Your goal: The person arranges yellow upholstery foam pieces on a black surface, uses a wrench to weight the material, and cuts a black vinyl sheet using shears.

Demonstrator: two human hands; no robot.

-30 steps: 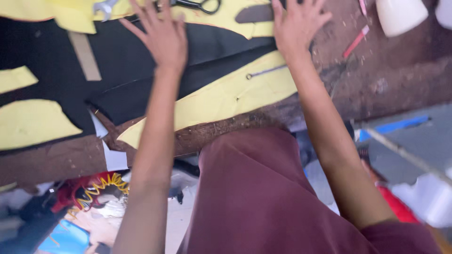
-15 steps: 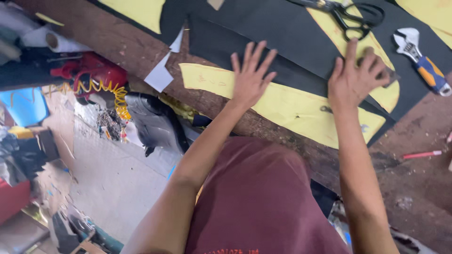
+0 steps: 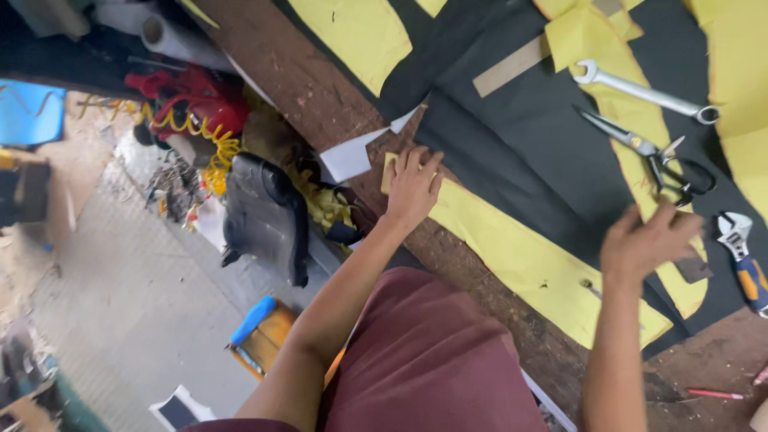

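Left hand [image 3: 412, 186] flat, fingers released, pressing yellow pattern strip [image 3: 512, 256] at desk [image 3: 320, 104] edge. Right hand [image 3: 646, 244] blurred above black fabric [image 3: 528, 160]; grip unclear. Scissors [image 3: 652, 154] near.

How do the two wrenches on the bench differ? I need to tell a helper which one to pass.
The combination wrench is long, slim and bare silver all over; the adjustable wrench is shorter, with a blue and orange grip. The combination wrench lies on a yellow pattern piece above the scissors; the adjustable wrench lies on the black material near the right hand. Both lie flat, and no hand touches either.
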